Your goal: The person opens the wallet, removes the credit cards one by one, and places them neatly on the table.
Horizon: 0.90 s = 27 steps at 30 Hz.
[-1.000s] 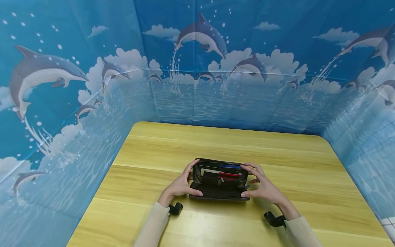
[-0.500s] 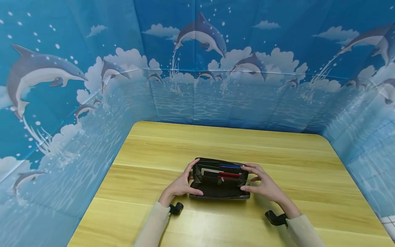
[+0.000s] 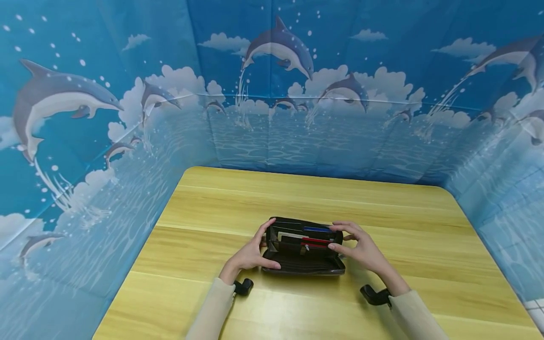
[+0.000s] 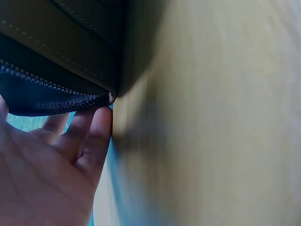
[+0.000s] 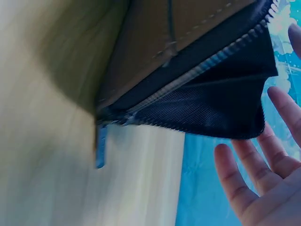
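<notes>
A dark zip-around wallet (image 3: pixel 303 265) stands unzipped and spread wide on the table. Its slots hold a blue card (image 3: pixel 316 229), a red card (image 3: pixel 315 242) and a whitish card (image 3: pixel 291 235). My left hand (image 3: pixel 246 255) grips the wallet's left end, thumb on the front flap and fingers behind the back panel. At the right end, my right hand (image 3: pixel 363 248) has its fingertips by the back panel's top corner and its thumb beside the red card. In the right wrist view those fingers are spread around the gusset, and a zipper pull (image 5: pixel 100 146) hangs from the corner.
The wooden table (image 3: pixel 212 203) extends around the wallet on all sides. Behind it and along both sides hangs a blue dolphin-print curtain (image 3: pixel 238 137). A black wrist mount (image 3: pixel 374 296) sits on the right wrist, another on the left.
My right thumb has left the front flap and moved up and back to beside the red card. My left hand keeps its grip, and the wallet has hardly moved.
</notes>
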{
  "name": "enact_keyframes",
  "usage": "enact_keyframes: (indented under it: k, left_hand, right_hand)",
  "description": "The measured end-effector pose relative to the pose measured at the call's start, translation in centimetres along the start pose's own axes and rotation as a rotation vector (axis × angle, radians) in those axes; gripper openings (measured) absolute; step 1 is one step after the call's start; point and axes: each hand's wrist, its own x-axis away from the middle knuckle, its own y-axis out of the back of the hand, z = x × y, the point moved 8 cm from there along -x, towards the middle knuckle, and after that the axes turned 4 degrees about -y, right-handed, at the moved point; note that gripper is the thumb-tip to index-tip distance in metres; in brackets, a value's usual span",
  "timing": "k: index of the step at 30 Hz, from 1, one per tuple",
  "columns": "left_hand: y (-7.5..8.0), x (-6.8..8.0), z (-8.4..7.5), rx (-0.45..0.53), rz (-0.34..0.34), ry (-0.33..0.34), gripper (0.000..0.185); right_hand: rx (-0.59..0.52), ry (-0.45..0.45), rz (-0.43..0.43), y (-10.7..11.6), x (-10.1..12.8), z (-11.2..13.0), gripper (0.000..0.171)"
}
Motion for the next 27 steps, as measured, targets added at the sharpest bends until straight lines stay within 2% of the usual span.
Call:
enact_keyframes:
  k: [3, 10, 19, 27]
  left_hand:
    - [0.0, -0.1, 0.1, 0.007, -0.003, 0.009, 0.114]
    - [0.0, -0.7, 3.7, -0.014, -0.047, 0.006, 0.114]
    - [-0.1, -0.5, 3.8, -0.018, -0.047, 0.016, 0.113]
    - [-0.1, -0.5, 3.6, 0.023, -0.038, 0.02, 0.112]
  right_hand:
    - [0.008, 0.015, -0.002, 0.0, -0.8, 0.7, 0.035]
    - [0.052, 0.026, 0.034, -0.6, -3.9, -0.8, 0.033]
    - [0.124, -0.034, 0.194, -2.1, -7.3, 0.1, 0.034]
    - [0.103, -0.045, 0.243, -3.7, -8.8, 0.7, 0.032]
